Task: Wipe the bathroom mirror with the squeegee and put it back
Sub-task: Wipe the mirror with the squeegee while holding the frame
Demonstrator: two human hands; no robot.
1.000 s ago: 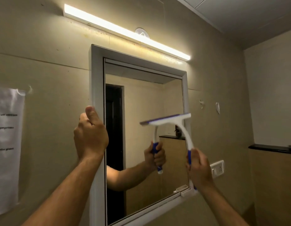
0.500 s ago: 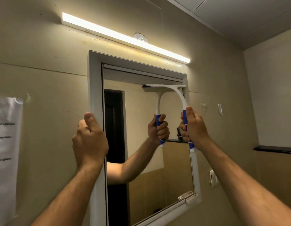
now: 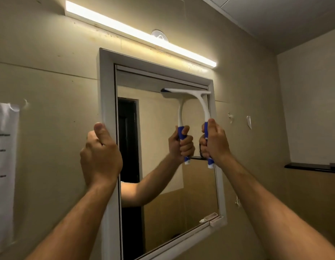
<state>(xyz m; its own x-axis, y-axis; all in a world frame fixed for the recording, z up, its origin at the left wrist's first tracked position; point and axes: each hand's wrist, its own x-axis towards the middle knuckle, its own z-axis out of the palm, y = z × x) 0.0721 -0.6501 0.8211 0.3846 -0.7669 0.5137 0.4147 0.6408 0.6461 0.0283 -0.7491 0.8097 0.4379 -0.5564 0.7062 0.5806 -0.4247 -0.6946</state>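
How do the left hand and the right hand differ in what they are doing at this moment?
The left hand grips the left edge of the white-framed bathroom mirror; the right hand grips the blue handle of the white and blue squeegee. The left hand is at the frame's left side, the right hand near its right side. Both are raised, with fingers curled round what they hold.
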